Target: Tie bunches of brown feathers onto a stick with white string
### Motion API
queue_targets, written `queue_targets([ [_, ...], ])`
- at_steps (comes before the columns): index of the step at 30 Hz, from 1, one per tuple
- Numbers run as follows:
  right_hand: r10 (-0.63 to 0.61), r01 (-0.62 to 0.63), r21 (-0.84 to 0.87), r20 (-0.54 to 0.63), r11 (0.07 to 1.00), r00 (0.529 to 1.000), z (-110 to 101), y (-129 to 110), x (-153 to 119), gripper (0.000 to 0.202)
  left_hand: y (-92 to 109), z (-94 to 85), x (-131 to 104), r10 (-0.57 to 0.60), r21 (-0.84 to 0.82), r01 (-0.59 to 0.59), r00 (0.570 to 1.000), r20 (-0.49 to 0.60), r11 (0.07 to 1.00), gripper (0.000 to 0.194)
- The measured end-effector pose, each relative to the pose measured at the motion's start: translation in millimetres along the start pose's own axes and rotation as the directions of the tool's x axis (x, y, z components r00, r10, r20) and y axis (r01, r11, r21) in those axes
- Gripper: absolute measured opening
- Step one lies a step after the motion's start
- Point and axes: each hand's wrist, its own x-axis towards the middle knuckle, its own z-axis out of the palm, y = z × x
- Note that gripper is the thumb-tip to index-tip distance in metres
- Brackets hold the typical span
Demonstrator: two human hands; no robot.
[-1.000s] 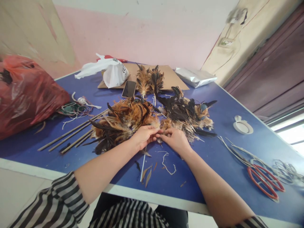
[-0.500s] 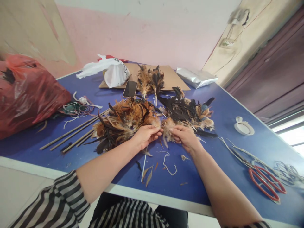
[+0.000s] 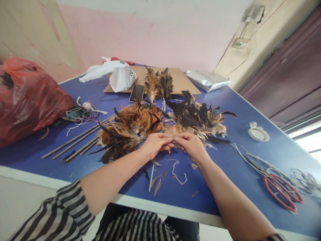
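My left hand and my right hand meet fingertip to fingertip over the near middle of the blue table. Both pinch light brown fluffy feathers whose lower ends are hidden by the fingers. Left of them spreads a heap of orange-brown and black feathers. A darker heap of mostly black feathers lies to the right. Below my hands are a thin white stick, a curl of white string and a few loose feathers.
Red-handled scissors and a roll of tape lie right. A red plastic bag and wooden sticks are left. Behind are a phone, tied feather bunches, cardboard, a white bag and a silver packet.
My right hand has moved left, bringing its feathers against those in my left hand. The gap between the hands has closed.
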Motion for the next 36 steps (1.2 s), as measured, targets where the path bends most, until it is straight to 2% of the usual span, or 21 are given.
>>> queue_targets([
  [4, -0.032, 0.036, -0.146, 0.030, 0.989, 0.999, -3, -1, -2, 0.025, 0, 1.1, 0, 0.042, 0.033, -0.041, 0.999, -0.021, 0.999, 0.009],
  [8, -0.054, 0.076, -0.202, 0.110, 0.976, 0.992, -6, -4, -3, 0.024, -2, -0.6, 2, 0.103, 0.073, -0.102, 0.994, -0.022, 0.992, 0.009],
  [12, -0.060, 0.086, -0.261, 0.106, 0.962, 0.993, -7, -5, -4, 0.026, -3, -1.6, 3, 0.182, 0.168, -0.181, 0.983, 0.011, 0.969, 0.009],
  [16, -0.046, 0.071, -0.297, 0.092, 0.952, 0.995, -8, -6, -4, 0.025, -3, -2.1, 1, 0.247, 0.310, -0.256, 0.967, 0.069, 0.916, 0.007],
  [21, -0.051, 0.080, -0.291, 0.106, 0.953, 0.993, -6, -8, -5, 0.019, -3, -4.5, -1, 0.360, 0.450, -0.371, 0.926, 0.115, 0.812, 0.010],
  [23, -0.060, 0.080, -0.251, 0.086, 0.965, 0.995, -6, -7, -4, 0.018, -3, -4.3, -1, 0.333, 0.446, -0.343, 0.937, 0.104, 0.827, 0.009],
  [26, -0.033, 0.038, -0.100, 0.056, 0.994, 0.998, -10, -3, 0, 0.019, -2, -3.0, 0, 0.189, 0.357, -0.195, 0.981, 0.054, 0.913, 0.008],
  [29, 0.009, -0.016, 0.080, 0.082, 0.997, 0.997, -14, -1, 3, 0.021, -1, -2.8, 0, 0.064, 0.259, -0.080, 0.995, 0.071, 0.962, 0.009],
  [32, 0.047, -0.063, 0.140, 0.117, 0.988, 0.992, -13, -2, 2, 0.022, -1, -4.4, 0, 0.021, 0.201, -0.044, 0.993, 0.114, 0.979, 0.012],
  [36, 0.043, -0.066, 0.151, 0.150, 0.986, 0.988, -9, -4, 0, 0.022, -2, -6.2, 0, 0.008, 0.181, -0.033, 0.991, 0.137, 0.983, 0.015],
])
